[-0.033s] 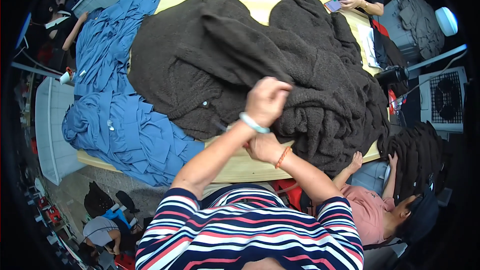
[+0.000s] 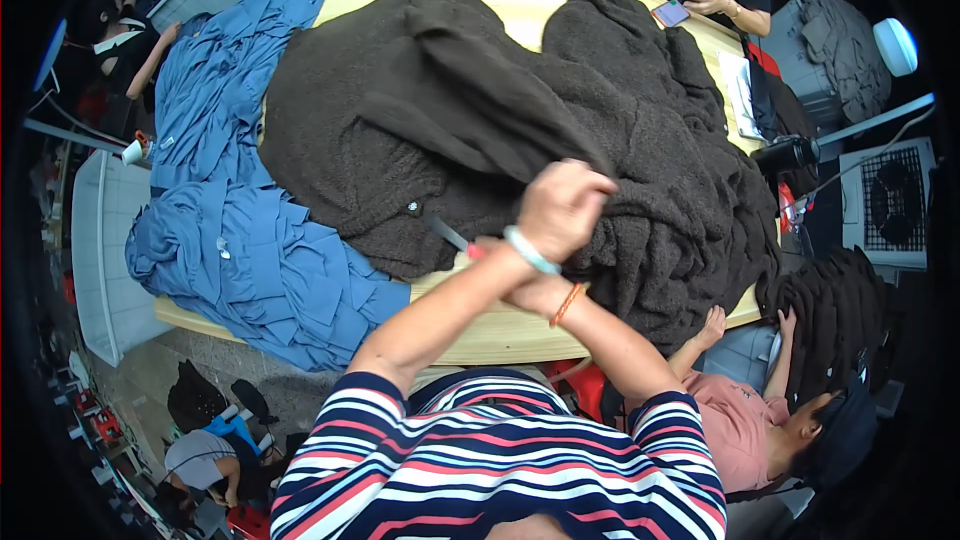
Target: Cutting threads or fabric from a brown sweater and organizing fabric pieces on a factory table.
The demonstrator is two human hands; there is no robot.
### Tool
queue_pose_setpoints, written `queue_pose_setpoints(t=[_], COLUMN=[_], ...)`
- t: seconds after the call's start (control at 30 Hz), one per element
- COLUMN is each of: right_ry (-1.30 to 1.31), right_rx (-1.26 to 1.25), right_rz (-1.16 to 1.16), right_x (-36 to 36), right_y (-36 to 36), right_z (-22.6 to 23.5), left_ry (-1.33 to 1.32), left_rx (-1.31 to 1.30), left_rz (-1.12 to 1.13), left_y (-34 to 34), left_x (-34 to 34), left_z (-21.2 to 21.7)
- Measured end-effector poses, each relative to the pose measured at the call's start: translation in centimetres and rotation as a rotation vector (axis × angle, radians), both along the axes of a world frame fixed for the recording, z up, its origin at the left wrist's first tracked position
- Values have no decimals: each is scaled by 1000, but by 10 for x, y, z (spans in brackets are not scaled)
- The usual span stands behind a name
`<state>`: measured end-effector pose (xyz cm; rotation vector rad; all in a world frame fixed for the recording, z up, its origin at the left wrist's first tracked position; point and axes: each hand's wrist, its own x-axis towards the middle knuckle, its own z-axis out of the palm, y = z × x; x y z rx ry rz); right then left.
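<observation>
Under left hand point(image 2: 562, 208) grip: brown knit garment point(image 2: 420, 130), bunched.

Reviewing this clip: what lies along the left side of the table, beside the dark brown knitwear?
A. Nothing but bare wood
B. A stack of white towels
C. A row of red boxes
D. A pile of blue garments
D: a pile of blue garments spreads along the table's left side, touching the brown knitwear.
</observation>
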<state>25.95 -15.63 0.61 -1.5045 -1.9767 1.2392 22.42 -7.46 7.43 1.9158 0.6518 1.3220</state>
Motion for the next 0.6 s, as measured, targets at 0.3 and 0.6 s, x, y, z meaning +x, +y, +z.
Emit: queue_pose_setpoints(t=[0.3, 0.6], right_ry=[-206, 20], right_rx=[225, 254], right_rz=[-1165, -1436], right_x=[242, 267], right_y=[45, -75], right_z=[29, 64], left_ry=[-66, 1008], left_rx=[252, 296], left_rz=[-326, 385], left_y=[-61, 52], left_x=[43, -122], left_z=[47, -124])
